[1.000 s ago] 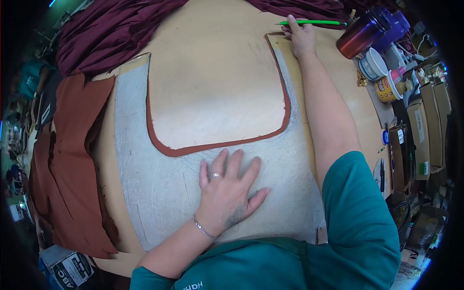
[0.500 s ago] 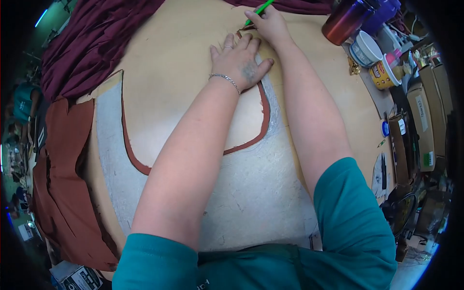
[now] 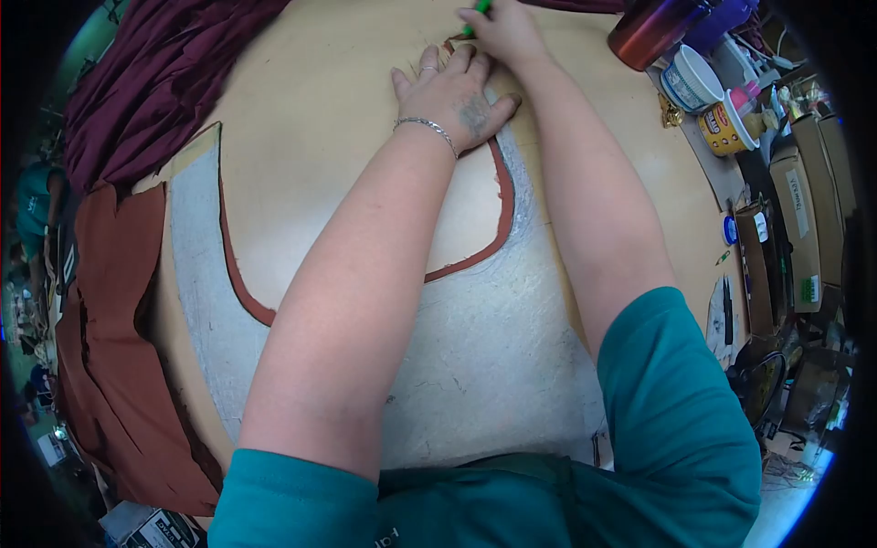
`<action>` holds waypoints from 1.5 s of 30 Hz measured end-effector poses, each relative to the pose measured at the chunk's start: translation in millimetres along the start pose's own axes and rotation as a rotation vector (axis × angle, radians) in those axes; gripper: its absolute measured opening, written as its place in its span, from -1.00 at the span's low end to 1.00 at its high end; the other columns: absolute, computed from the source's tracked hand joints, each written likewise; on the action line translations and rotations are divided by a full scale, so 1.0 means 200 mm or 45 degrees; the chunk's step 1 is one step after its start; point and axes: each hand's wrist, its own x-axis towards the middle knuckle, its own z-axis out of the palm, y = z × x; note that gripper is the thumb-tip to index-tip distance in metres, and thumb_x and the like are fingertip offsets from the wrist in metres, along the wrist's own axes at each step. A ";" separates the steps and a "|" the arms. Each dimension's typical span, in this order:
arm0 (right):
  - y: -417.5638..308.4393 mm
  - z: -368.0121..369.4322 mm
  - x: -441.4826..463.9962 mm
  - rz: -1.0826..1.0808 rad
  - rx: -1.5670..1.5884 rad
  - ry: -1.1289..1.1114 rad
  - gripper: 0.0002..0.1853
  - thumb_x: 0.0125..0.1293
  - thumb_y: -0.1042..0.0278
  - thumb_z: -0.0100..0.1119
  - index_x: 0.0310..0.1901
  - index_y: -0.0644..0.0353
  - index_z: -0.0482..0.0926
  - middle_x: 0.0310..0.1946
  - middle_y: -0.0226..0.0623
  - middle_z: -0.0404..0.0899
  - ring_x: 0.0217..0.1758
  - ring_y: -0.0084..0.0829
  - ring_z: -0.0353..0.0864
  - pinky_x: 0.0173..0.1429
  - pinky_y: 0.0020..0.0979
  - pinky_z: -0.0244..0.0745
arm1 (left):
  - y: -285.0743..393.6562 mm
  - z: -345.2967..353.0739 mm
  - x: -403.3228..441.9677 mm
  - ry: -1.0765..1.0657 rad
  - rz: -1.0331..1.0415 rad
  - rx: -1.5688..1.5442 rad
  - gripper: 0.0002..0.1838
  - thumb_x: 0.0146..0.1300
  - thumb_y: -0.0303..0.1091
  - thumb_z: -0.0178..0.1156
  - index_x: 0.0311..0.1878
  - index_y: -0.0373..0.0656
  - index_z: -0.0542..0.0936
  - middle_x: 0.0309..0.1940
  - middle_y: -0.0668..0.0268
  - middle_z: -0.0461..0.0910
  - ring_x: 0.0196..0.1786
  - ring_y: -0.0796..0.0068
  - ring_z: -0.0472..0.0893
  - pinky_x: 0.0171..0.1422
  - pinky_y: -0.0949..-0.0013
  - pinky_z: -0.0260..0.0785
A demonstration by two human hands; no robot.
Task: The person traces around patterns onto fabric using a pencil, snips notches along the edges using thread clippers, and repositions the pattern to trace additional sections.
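Observation:
A grey U-shaped pattern piece [image 3: 493,384] lies flat before me, rust-brown fabric [image 3: 468,265] showing as a narrow strip along its inner curve. My left hand [image 3: 454,102] presses down on its far right arm, palm down with the fingers spread. Just beyond those fingertips, my right hand [image 3: 509,35] grips a green pen [image 3: 481,11], seen only in part. The pen's tip is near a small brown scrap end [image 3: 449,46] at the far end of the strip; whether they touch I cannot tell.
Maroon cloth [image 3: 164,82] is heaped at the far left, with a rust-brown fabric piece [image 3: 110,347] nearer. On the right stand a metallic tumbler [image 3: 644,35], a white tub [image 3: 692,80], a yellow tub [image 3: 726,126] and cardboard boxes [image 3: 797,210]. Another person [image 3: 36,196] is at the left edge.
My right hand and the green pen have shifted slightly, and less of the pen shows. My left hand stays pressed on the pattern piece. The whole view has shifted a little.

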 end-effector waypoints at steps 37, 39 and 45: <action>0.18 -0.18 -0.03 0.700 1.344 0.383 -0.86 0.25 0.36 0.07 -0.34 0.21 0.37 -0.56 -0.35 0.44 -0.57 -0.45 0.43 -0.52 -0.38 0.41 | 0.09 -0.15 0.12 -0.300 0.056 0.212 -0.17 -0.13 0.32 0.12 0.12 -0.12 0.39 0.21 0.29 0.28 0.29 0.23 0.19 0.22 -0.09 0.12; 0.19 -0.18 -0.05 0.515 1.056 0.377 -0.86 0.25 0.36 0.08 -0.35 0.22 0.37 -0.56 -0.36 0.44 -0.57 -0.46 0.44 -0.51 -0.40 0.40 | 0.12 -0.15 0.17 -0.358 0.153 0.146 -0.13 -0.15 0.34 0.12 0.10 -0.20 0.39 0.17 0.04 0.28 0.21 0.13 0.31 0.21 0.11 0.21; 0.18 -0.18 -0.05 0.508 0.862 0.259 -0.87 0.24 0.39 0.08 -0.33 0.26 0.39 -0.53 -0.29 0.48 -0.53 -0.48 0.48 -0.48 -0.44 0.40 | 0.21 -0.15 0.20 -0.537 0.124 0.246 0.07 -0.24 0.46 0.09 0.28 -0.11 0.23 0.16 -0.17 0.19 0.15 0.00 0.39 0.17 0.26 0.30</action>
